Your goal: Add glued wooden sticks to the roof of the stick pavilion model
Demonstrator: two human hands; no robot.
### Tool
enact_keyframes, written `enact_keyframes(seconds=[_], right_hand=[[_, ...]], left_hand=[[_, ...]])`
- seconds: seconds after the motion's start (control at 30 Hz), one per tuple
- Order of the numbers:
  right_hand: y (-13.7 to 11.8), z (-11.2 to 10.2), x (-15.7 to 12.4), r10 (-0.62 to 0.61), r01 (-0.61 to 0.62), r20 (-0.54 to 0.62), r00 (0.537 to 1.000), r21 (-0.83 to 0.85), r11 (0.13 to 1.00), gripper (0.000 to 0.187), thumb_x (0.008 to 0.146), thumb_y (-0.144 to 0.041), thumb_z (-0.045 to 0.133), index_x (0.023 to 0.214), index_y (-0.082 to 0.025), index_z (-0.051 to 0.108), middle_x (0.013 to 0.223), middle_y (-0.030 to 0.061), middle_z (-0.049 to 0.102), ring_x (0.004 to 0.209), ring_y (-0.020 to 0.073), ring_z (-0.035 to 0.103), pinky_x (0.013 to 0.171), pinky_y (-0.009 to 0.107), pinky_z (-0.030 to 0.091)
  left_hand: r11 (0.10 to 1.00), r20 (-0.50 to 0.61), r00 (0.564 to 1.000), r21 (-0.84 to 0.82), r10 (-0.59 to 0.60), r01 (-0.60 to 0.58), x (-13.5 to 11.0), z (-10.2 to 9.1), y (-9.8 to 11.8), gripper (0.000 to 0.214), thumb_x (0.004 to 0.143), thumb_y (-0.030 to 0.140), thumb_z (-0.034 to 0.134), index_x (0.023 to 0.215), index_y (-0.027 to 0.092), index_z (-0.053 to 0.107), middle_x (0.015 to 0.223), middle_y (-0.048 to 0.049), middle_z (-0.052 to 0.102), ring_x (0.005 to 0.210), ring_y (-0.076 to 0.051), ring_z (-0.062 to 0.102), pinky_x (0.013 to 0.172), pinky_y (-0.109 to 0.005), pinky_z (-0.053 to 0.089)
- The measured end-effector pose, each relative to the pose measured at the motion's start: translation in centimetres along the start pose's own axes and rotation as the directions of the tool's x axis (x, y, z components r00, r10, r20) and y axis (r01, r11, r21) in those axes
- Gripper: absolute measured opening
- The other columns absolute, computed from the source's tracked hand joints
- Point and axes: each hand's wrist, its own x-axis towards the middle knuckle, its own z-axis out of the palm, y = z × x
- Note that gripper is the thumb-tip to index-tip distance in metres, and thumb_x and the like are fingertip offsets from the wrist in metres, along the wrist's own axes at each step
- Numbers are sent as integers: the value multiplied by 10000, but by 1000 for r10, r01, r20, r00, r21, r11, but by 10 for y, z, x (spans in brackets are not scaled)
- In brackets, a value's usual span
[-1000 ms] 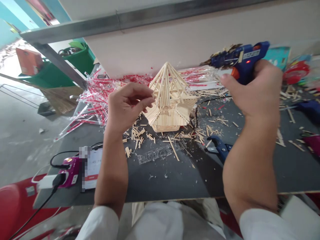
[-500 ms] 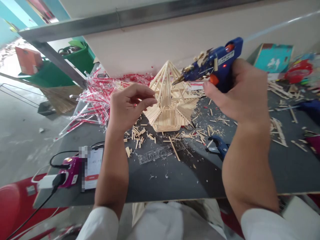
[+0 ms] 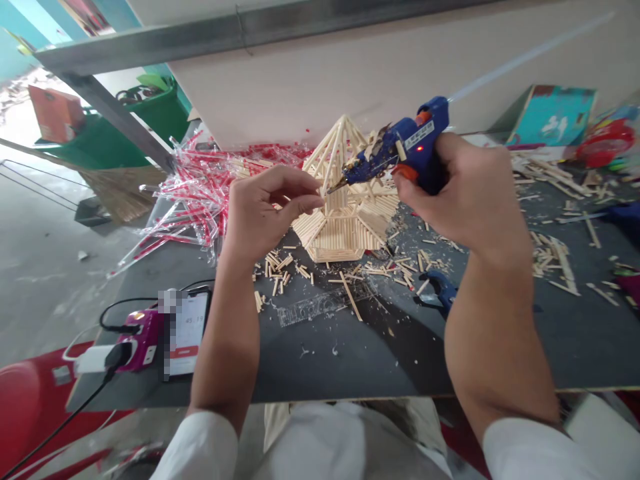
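My right hand [image 3: 465, 187] is wrapped round a blue hot glue gun [image 3: 415, 143] with an orange trigger and a lit red light. A glue stick [image 3: 530, 57] runs out of its back end. Its metal nozzle points down and left, close to the fingertips of my left hand [image 3: 277, 203]. Those fingers are pinched together beside the model; whatever is between them is too small to make out. Behind them stands a model building of thin wooden sticks [image 3: 337, 237], with a pointed frame on top and a flared, slatted lower part.
Short stick offcuts [image 3: 280, 267], a clear plastic ruler [image 3: 310, 310] and blue-handled pliers [image 3: 440, 290] lie on the dark table [image 3: 340, 373]. At left are red-and-clear plastic wrappers [image 3: 193, 200], a phone [image 3: 187, 333] and a purple power adapter [image 3: 143, 340]. A teal box [image 3: 553, 117] leans against the wall.
The glue gun has come down and left, bringing its nozzle near my left fingertips. My left hand has shifted slightly right, still pinched.
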Motion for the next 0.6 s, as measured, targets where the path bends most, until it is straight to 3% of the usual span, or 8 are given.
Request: enact_keyframes(seconds=[0.27,0.6], right_hand=[[0,1,0,53,-53,80,995,6,999,189,858,-360,649,797,-267,496,715,40,577,706,242,590,723,400,466],[3,1,1,31,-29,92,995,-17,999,172,858,-382,656,802,-280,530,751,45,616,721,252,616,719,411,499]], left_hand=[[999,8,1000,-29,-28,28,0,2,4,183,790,183,865,929,275,789,772,22,777,612,-129,735,550,-267,623],[1000,10,1000,-28,3,-3,0,3,4,183,789,132,867,927,216,780,749,39,761,604,-77,715,536,-205,597]])
